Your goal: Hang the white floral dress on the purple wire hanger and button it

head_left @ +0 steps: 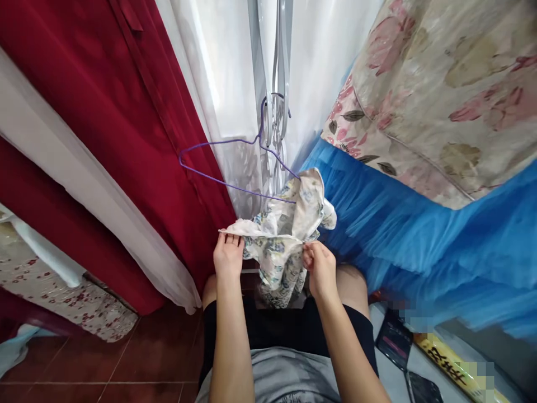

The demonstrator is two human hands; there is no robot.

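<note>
A light floral garment [279, 254] hangs partly on a purple wire hanger [222, 182], only on the hanger's right arm; the left arm is bare. The hanger's hook is caught in a hanging strip of white plastic loops [268, 120]. My left hand [229, 252] is closed on the garment's left edge, fingers partly behind the cloth. My right hand [319, 263] pinches the garment's white-trimmed edge on the right. Between both hands the trimmed edge is stretched nearly straight. The lower part of the cloth drops between my knees.
Red curtains [96, 101] and white curtains hang at the left and behind. Blue tulle [356, 190] and a floral cloth [440, 101] hang at the right. Beside my right leg, a dark phone-like object [394, 338] and a yellow package [448, 358] lie on a pale surface.
</note>
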